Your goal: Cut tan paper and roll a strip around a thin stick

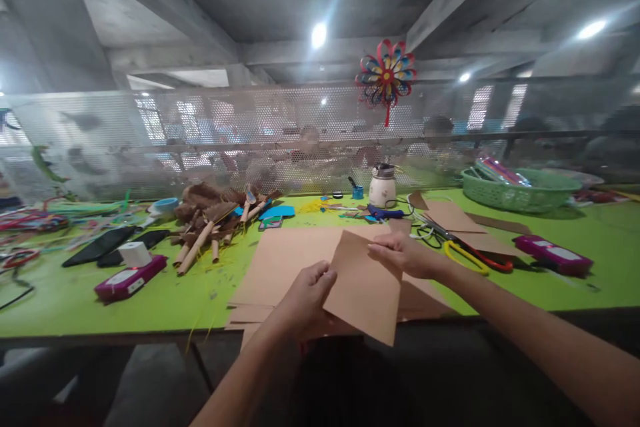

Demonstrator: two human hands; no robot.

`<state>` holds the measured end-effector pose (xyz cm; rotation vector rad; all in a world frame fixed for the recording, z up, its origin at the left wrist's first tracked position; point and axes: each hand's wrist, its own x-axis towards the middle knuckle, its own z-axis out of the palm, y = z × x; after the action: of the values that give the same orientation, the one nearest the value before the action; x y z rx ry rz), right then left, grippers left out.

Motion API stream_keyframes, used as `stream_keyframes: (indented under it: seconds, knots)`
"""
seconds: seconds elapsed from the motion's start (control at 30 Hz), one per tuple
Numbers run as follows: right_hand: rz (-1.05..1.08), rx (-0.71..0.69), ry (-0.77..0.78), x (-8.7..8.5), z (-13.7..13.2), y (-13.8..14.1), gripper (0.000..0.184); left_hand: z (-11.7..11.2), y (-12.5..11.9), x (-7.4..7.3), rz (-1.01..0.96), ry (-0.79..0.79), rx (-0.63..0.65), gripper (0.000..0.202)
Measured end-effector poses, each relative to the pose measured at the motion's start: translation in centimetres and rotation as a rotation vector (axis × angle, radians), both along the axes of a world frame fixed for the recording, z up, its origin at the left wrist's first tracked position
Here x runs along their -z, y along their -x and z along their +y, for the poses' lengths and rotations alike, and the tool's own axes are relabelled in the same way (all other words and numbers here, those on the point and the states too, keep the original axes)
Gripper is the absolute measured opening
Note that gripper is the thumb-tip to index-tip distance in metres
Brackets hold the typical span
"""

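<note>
A piece of brown paper (pixel 365 287) is held up in front of me, tilted, over the table's front edge. My left hand (pixel 310 290) grips its left side, the thumb on top. At the upper right edge, my right hand (pixel 400 253) pinches the same paper between thumb and fingers. Beneath it lie larger brown paper sheets (pixel 280 253), stacked flat on the green table. Scissors with yellow and red handles (pixel 465 257) rest to the right of my right hand, partly against more brown paper pieces (pixel 450 215).
Rolled brown paper pieces (pixel 200 240) heap up at the left. Purple devices (pixel 131 278) sit on both sides. At the back stand a white bottle (pixel 383 188) and a green basket (pixel 520 195), before a perforated screen (pixel 280 127). A paper flower (pixel 387 75) hangs there.
</note>
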<state>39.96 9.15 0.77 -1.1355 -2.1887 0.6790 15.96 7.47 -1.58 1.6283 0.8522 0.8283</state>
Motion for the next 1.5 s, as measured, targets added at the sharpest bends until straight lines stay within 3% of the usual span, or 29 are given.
stream_keyframes:
  seconds: [0.17, 0.33, 0.47, 0.6, 0.87, 0.97, 1.07, 1.23, 1.3, 1.4, 1.5]
  knots:
    - [0.006, -0.1, 0.211, -0.7, 0.6, 0.1, 0.037, -0.2, -0.3, -0.2, 0.036, -0.057, 0.023, 0.029]
    - [-0.111, 0.003, -0.096, -2.3, 2.3, 2.2, 0.034, 0.1, -1.0, -0.6, 0.051, 0.014, 0.063, 0.033]
    - [-0.083, 0.003, -0.216, -1.7, 3.0, 2.9, 0.035, -0.4, -0.5, -0.1, -0.047, 0.159, 0.071, 0.032]
    - [-0.069, -0.019, -0.178, -1.3, 2.7, 2.6, 0.034, -1.2, 0.6, 0.4, 0.012, 0.267, 0.102, 0.035]
    - [0.037, -0.132, -0.131, -2.6, 2.8, 3.0, 0.032, -1.6, 1.5, 0.4, 0.172, 0.145, 0.071, 0.037]
    - [0.056, -0.172, -0.086, -2.5, 3.1, 3.1, 0.033, -2.1, 1.9, 0.6, 0.224, 0.1, 0.004, 0.037]
    - [0.074, -0.194, -0.071, -2.4, 3.2, 3.4, 0.032, -2.8, 2.2, 0.5, 0.188, 0.107, -0.024, 0.037]
    - [0.108, -0.189, -0.047, -2.3, 2.9, 3.8, 0.031, -3.5, 2.8, 0.5, 0.077, 0.169, 0.034, 0.037]
    - [0.155, -0.157, 0.018, -2.2, 2.6, 3.7, 0.031, -3.4, 3.1, 0.7, 0.046, 0.176, 0.016, 0.036]
    - [0.267, -0.181, 0.255, -1.7, 1.6, 3.0, 0.032, -2.6, 3.6, 0.9, 0.001, 0.174, -0.025, 0.034]
    - [0.389, -0.216, 0.44, -0.5, -0.1, 2.2, 0.03, -1.2, 4.0, 0.2, -0.062, 0.094, -0.15, 0.031]
